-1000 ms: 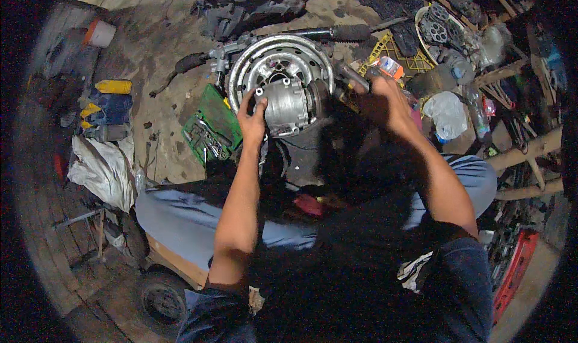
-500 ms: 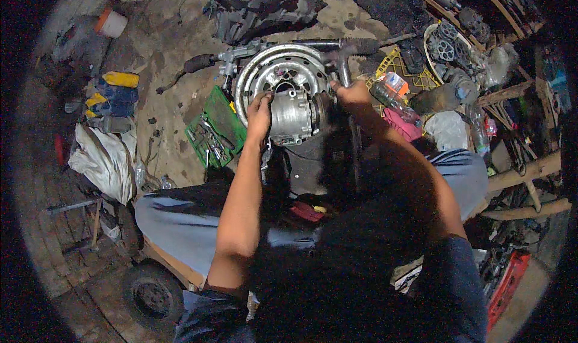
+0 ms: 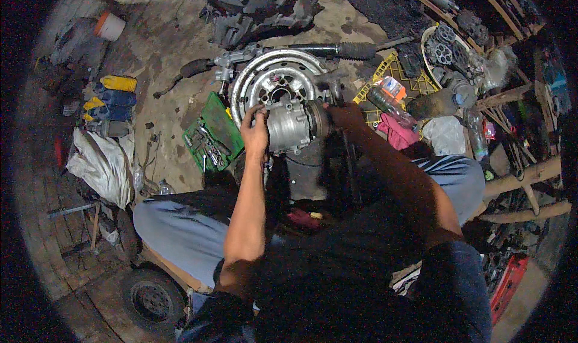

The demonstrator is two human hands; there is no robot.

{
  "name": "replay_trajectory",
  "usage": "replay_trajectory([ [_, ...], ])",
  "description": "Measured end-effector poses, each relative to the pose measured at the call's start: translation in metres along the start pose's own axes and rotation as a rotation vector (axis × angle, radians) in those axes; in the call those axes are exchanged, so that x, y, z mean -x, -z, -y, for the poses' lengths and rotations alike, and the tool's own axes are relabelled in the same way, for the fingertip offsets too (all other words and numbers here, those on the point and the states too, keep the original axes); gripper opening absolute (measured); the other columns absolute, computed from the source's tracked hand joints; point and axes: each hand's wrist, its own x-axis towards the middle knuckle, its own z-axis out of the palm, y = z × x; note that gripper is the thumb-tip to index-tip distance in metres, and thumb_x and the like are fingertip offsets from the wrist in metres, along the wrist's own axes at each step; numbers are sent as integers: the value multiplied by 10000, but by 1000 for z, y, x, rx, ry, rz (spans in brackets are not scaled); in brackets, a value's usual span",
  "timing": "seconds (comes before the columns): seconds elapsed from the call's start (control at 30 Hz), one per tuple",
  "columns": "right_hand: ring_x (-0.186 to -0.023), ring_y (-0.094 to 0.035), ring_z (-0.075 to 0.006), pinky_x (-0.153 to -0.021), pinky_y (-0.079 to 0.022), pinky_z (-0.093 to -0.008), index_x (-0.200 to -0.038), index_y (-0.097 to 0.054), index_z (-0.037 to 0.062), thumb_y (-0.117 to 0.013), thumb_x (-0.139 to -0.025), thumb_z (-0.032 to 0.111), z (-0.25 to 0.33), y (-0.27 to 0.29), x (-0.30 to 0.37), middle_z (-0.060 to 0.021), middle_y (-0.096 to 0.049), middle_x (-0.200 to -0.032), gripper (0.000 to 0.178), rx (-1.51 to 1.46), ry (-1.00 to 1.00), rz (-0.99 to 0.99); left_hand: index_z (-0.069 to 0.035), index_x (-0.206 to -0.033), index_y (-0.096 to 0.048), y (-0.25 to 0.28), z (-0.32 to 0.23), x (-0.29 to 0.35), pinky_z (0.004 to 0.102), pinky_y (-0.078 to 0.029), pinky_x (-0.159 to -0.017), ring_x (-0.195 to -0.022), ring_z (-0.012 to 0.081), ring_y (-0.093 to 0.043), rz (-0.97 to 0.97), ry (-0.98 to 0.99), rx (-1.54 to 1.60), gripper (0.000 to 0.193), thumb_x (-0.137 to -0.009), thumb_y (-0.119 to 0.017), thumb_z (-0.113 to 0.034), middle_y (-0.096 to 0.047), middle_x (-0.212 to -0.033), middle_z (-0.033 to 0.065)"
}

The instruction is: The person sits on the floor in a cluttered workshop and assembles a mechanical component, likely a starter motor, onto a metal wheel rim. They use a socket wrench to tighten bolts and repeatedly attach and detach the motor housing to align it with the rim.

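Note:
A silver air-conditioning compressor (image 3: pixel 288 128) lies on its side in front of my lap, against the near edge of a steel wheel rim (image 3: pixel 245 81). My left hand (image 3: pixel 255 128) is closed on the compressor's left end, fingers over the top. At its other end is a dark round pulley (image 3: pixel 320 118). Beside this pulley my right hand (image 3: pixel 347 118), in shadow, is wrapped around a hammer (image 3: pixel 335 90). The hammer's metal head rises above the fist and its dark handle runs down below. Whether the hammer touches the pulley is hidden in the blur.
An open green socket case (image 3: pixel 232 130) lies left of the rim. Behind the rim stretches a steering rack (image 3: pixel 319 49). A yellow crate (image 3: pixel 385 72), a plastic bottle (image 3: pixel 385 99), a pink cloth (image 3: pixel 397 131) and a basin of metal parts (image 3: pixel 426 48) are at the right.
My right hand and the hammer have come down and slightly left, closer to the pulley. My left hand keeps its hold, and the compressor has shifted slightly.

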Motion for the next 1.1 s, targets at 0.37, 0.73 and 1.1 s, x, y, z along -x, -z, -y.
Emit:
replay_trajectory([
  [0.37,-906,-669,-318,-821,-524,-418,-1246,-626,72,-697,-892,346,-60,-3,-18,-179,-690,-1063,453,287,726,-17,20,-1159,-618,19,7,36,426,-349,-1095,-1223,300,-539,-36,-490,-133,409,-849,-702,-233,-627,-1220,153],
  [0.73,-922,-666,-245,-858,-515,-398,-1182,-662,30,-734,-872,332,-30,-3,41,-116,-716,-1026,438,-23,257,72,38,-1318,-508,27,40,57,461,-301,-1111,-1273,365,-475,-56,-625,-234,685,-936,-508,-530,-543,-1317,201],
  [1.1,-856,-678,-297,-781,-526,-417,-1164,-665,63,-700,-890,348,43,61,64,-129,-717,-982,397,-54,558,-127,47,-1371,-444,29,51,59,463,-285,-1126,-1307,377,-447,-43,-547,-219,801,-912,-470,-610,-491,-1371,234],
])
